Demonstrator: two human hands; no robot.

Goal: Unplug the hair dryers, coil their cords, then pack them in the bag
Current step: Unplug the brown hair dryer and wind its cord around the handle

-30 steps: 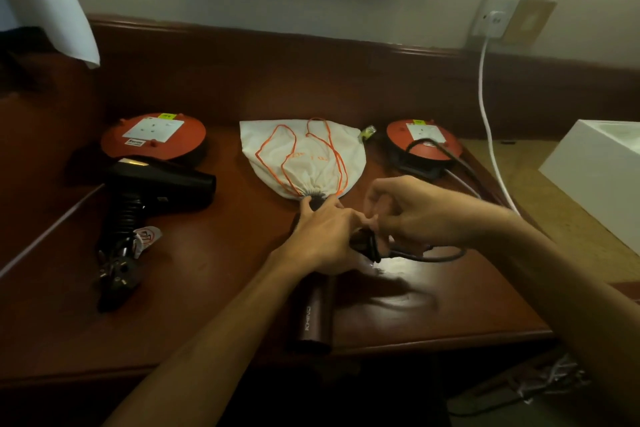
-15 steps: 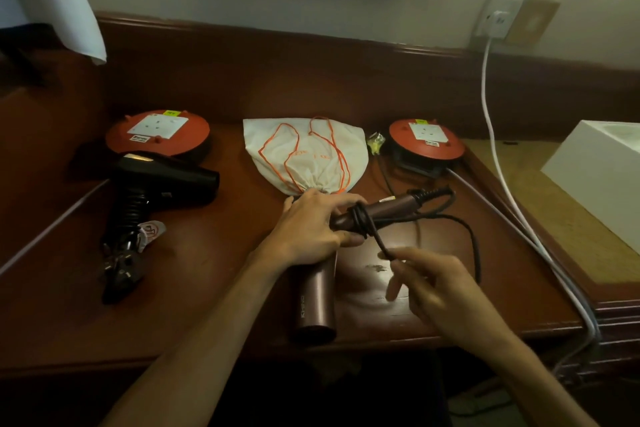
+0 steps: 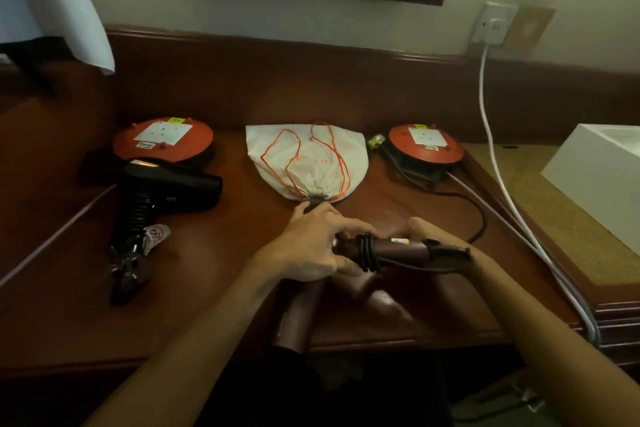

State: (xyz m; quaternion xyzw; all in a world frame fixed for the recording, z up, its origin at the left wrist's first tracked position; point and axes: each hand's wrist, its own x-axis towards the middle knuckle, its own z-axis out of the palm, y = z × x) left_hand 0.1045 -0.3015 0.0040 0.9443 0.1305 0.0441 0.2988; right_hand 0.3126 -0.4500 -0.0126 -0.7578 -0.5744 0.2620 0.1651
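Gripping the brown hair dryer (image 3: 398,248) where handle meets barrel, the left hand (image 3: 311,246) curls its fingers over the body at the frame's centre, barrel pointing toward the bottom edge. The right hand (image 3: 420,230) sits just right of it, behind the handle, where black cord (image 3: 369,251) is wound; its grasp is hidden. A drawstring bag (image 3: 308,159) lies directly above the hands, a black hair dryer (image 3: 166,184) at centre left.
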